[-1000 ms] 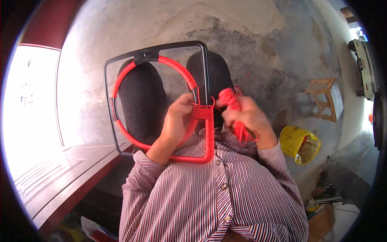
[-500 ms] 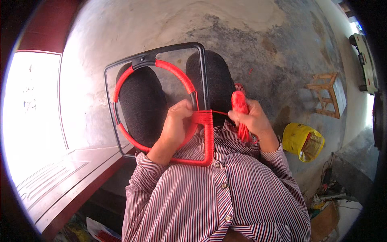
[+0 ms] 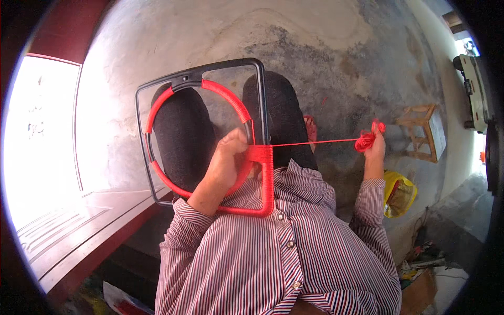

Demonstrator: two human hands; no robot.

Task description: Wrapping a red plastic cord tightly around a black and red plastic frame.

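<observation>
Across my lap rests a black rectangular frame with a ring inside it, partly wrapped in red cord. My left hand is closed on the ring's right side, beside the red wrapped band that joins ring and outer bar. Out to the right, my right hand grips a bundle of red cord, and part of the bundle sticks up past the fingers. A strand of red cord runs taut from the wrapped band to that bundle. The ring's top right and lower left also carry red wrapping.
A small wooden stool stands on the concrete floor at right. Near it sits a yellow bag. A panelled door-like board lies at lower left. Odds and ends with cardboard are at lower right. A vehicle shows at far right.
My right hand has moved away to the right with the cord bundle, drawing the strand long and tight. My left hand keeps its hold on the ring, nearly still.
</observation>
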